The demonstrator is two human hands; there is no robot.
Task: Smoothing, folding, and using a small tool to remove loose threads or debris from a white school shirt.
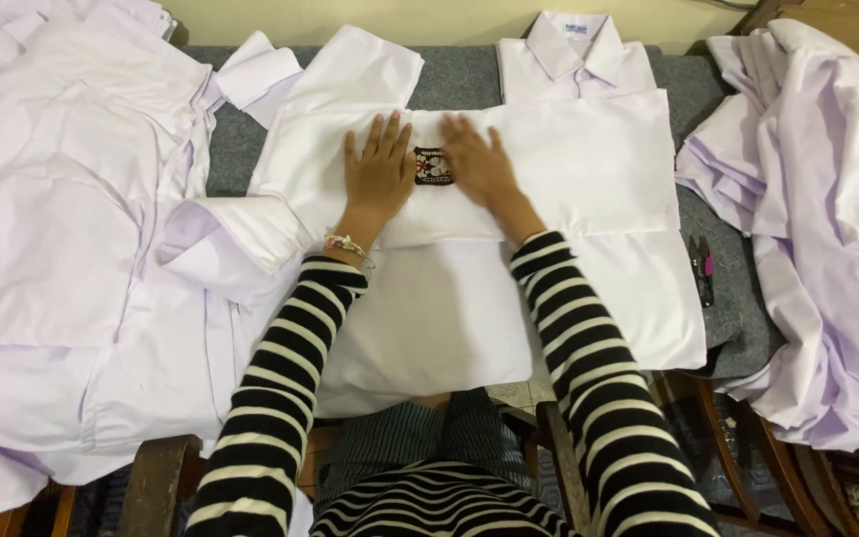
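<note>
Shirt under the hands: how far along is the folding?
Done: the shirt lies folded across, collar up. In hand: the left hand and right hand press flat beside a dark patch. Left: loose shirt heaps at left and right.

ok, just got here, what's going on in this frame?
A person in a black-and-white striped top presses both hands flat on a folded white shirt laid on a grey table. The left hand and right hand sit either side of a small dark patterned label. The shirt's collar points away from the person. Heaps of white shirts lie to the left and right. Small thread snips rest on the table near the right heap.
</note>
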